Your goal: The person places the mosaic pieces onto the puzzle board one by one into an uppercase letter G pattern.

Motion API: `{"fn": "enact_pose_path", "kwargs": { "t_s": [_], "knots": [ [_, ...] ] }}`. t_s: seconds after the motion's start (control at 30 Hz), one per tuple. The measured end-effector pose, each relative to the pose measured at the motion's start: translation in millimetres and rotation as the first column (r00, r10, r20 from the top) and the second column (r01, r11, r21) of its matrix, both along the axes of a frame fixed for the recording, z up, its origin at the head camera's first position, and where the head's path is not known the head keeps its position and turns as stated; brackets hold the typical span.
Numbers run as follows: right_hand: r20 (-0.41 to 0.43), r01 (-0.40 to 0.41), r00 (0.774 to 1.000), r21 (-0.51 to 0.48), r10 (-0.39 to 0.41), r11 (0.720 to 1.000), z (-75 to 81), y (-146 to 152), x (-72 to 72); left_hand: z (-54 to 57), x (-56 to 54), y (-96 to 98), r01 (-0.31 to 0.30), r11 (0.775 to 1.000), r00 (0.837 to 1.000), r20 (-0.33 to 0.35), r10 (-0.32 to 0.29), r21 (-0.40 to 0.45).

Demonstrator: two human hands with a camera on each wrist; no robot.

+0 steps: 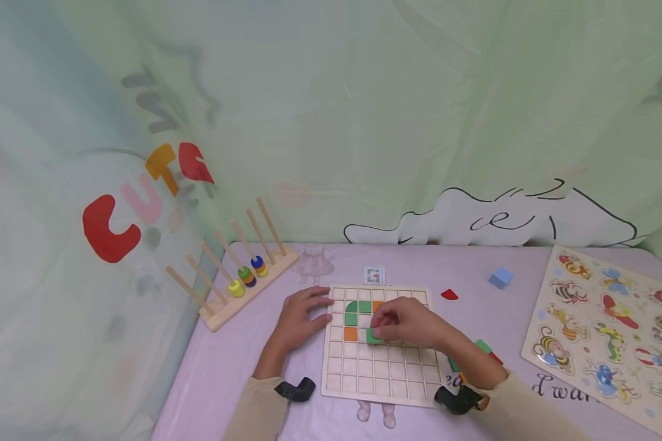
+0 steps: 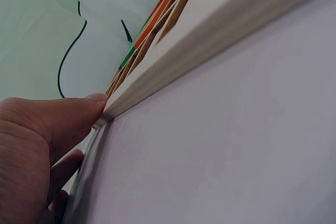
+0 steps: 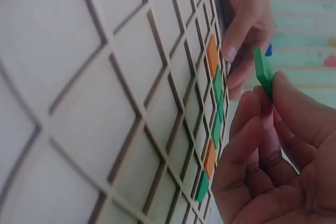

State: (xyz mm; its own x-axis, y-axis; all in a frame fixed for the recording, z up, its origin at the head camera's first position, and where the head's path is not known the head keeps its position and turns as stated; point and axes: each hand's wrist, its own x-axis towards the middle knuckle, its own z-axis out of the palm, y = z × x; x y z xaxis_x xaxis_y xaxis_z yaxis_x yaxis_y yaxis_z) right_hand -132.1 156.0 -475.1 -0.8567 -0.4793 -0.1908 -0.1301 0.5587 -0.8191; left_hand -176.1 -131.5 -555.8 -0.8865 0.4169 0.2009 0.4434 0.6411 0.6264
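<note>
A wooden grid board (image 1: 383, 392) lies on the table, with several green and orange tiles set in its upper left squares. Among them are a rounded green tile (image 1: 351, 307) and an orange square tile (image 1: 350, 334). My right hand (image 1: 414, 321) pinches a green square tile (image 3: 263, 73) between thumb and fingers, above the board. The right wrist view shows this tile apart from the grid. My left hand (image 1: 300, 315) touches the board's left edge, its fingers fairly straight; the left wrist view has the thumb (image 2: 79, 114) against the board's corner.
Behind the board lies a small pattern card (image 1: 374, 275). A peg rack with rings (image 1: 248, 288) stands left. To the right are a red piece (image 1: 449, 294), a blue block (image 1: 501, 278), an insect puzzle board (image 1: 596, 324) and loose tiles (image 1: 483, 346) partly under my right forearm.
</note>
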Motion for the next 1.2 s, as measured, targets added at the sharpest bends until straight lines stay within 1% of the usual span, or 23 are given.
{"fn": "enact_pose_path", "kwargs": {
  "t_s": [0.17,0.4,0.5,0.7,0.8,0.93,1.2],
  "knots": [
    [0.005,0.006,1.000,-0.010,-0.006,1.000,-6.3,-16.7,0.0,-0.2,-0.4,-0.2,-0.003,1.000,1.000,0.012,0.003,-0.003],
    [0.068,0.038,0.997,-0.048,-0.035,0.998,-17.6,-34.8,1.4,0.0,0.3,-0.1,-0.005,1.000,1.000,0.006,0.005,-0.004],
    [0.093,0.069,0.994,-0.046,-0.064,0.997,-20.8,-40.0,2.0,-0.2,0.6,0.0,-0.004,1.000,1.000,0.002,0.004,-0.002],
    [0.117,0.142,0.983,-0.021,-0.139,0.990,-24.1,-45.7,3.4,-0.6,0.1,-0.5,0.002,1.000,1.000,-0.010,-0.002,0.000],
    [0.131,0.164,0.978,-0.013,-0.160,0.986,-25.3,-46.9,3.4,-0.9,-0.6,-0.7,0.003,1.000,1.000,-0.006,-0.003,-0.007],
    [0.125,0.165,0.978,0.014,-0.166,0.986,-27.6,-47.7,2.5,-1.8,-1.7,-1.2,0.005,1.000,1.000,0.007,-0.005,-0.006],
    [0.086,0.150,0.984,0.066,-0.155,0.987,-28.3,-49.1,3.5,-2.8,-2.2,-1.5,0.014,1.000,1.000,-0.008,-0.014,-0.005]
  ]
}}
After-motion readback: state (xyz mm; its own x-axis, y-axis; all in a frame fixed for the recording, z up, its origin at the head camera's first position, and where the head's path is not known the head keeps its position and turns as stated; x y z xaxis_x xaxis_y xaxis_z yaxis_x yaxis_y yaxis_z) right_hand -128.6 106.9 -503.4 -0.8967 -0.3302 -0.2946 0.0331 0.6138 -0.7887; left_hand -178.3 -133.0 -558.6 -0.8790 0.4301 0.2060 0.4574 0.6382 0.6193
